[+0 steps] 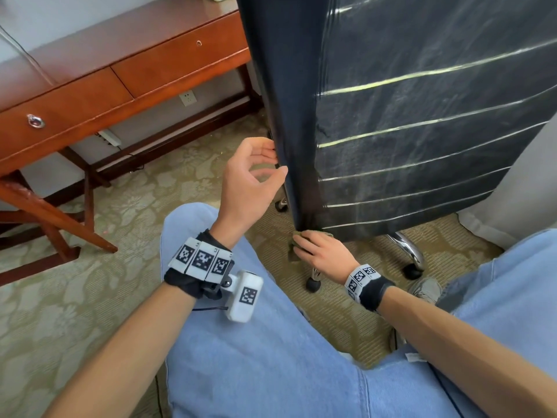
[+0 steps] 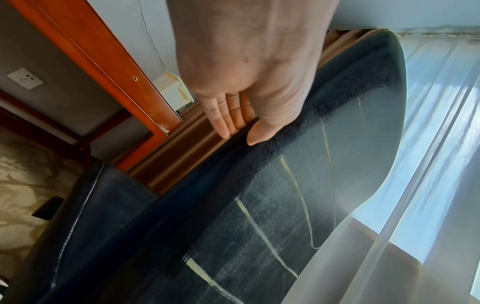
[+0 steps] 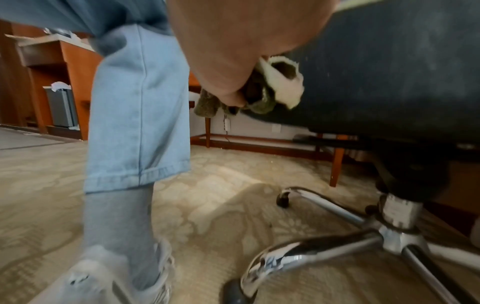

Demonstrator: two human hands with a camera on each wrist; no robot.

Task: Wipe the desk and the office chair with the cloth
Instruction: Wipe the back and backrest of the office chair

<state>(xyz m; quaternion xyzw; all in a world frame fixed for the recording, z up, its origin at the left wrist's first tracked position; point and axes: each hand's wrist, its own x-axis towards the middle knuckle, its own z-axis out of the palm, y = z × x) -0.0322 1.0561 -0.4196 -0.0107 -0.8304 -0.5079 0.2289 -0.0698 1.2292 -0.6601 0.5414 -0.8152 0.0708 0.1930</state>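
Note:
The office chair's dark back (image 1: 407, 116) stands upright in front of me, streaked with pale lines. My left hand (image 1: 278, 161) holds its left edge, with the thumb on the back face (image 2: 285, 205) and straight fingers (image 2: 223, 123) behind the edge. My right hand (image 1: 304, 245) grips the olive and white cloth (image 1: 291, 254) against the lower left corner of the chair back. From the right wrist, the bunched cloth (image 3: 262, 100) presses on the dark upholstery (image 3: 389, 72). The wooden desk (image 1: 90, 86) stands to the left, with nothing touching it.
The chair's chrome base (image 3: 363, 226) and casters (image 1: 313, 285) spread over the patterned carpet just beyond my knees (image 1: 271, 342). A pale curtain (image 1: 527, 176) hangs at the right. A power strip (image 1: 110, 137) lies under the desk, and a wooden cabinet (image 3: 64, 82) stands behind me.

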